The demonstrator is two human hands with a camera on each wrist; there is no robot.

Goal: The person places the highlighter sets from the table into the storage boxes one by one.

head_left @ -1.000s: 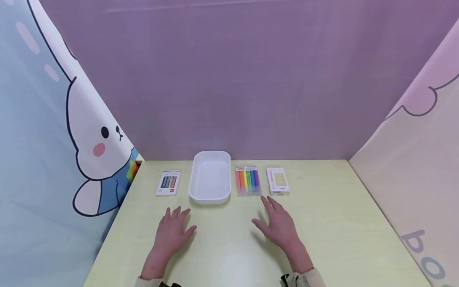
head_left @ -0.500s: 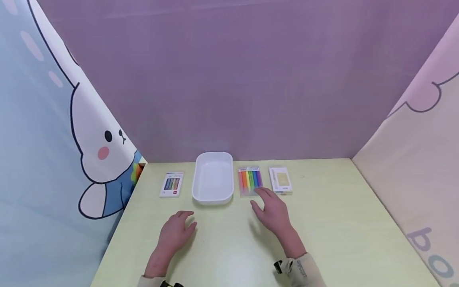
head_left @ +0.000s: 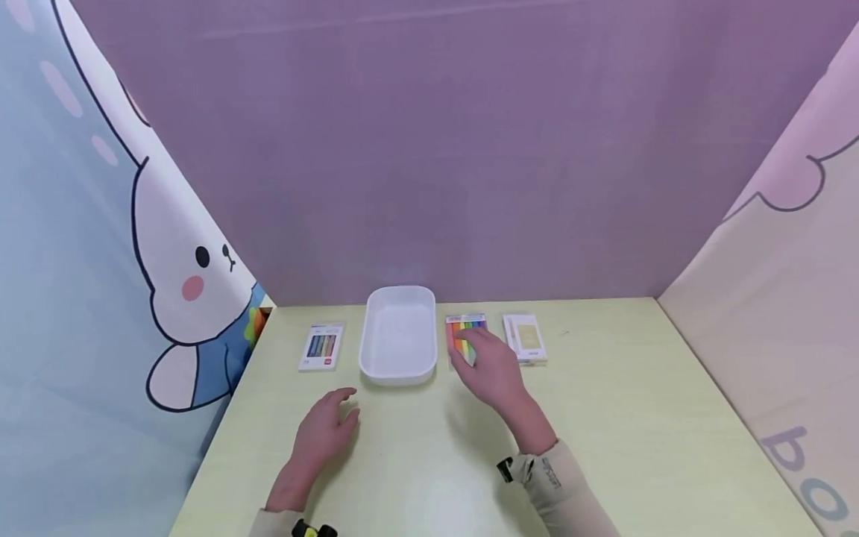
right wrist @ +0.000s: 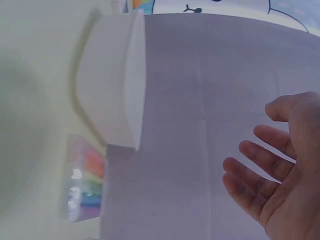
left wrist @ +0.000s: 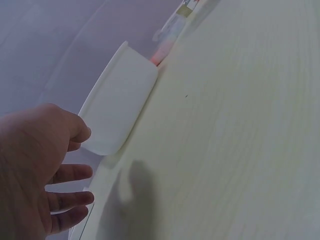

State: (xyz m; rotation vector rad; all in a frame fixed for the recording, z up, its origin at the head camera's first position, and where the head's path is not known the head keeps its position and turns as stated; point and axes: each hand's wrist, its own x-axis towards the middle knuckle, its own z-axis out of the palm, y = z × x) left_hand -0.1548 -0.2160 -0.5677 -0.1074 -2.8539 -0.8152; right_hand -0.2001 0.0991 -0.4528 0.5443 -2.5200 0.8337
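Note:
A clear pack of rainbow-coloured sticks, apparently pens, lies right of a white plastic tub. Above the pack's front part hovers my right hand, hiding some of it. In the right wrist view that hand has loosely bent fingers, holds nothing and is apart from the pack. My left hand is over the table in front of the tub, fingers relaxed and bent, holding nothing. The left wrist view has the left hand near the tub's side in the picture, not visibly touching it.
Left of the tub lies a flat white box with coloured sticks printed on it. To the right of the pack is a white box with a beige panel. A purple cloth hangs behind the pale table.
My right hand has moved forward and left, from in front of the pack to over it. The left hand's fingers have gone from spread to more bent. The boxes and tub stay put.

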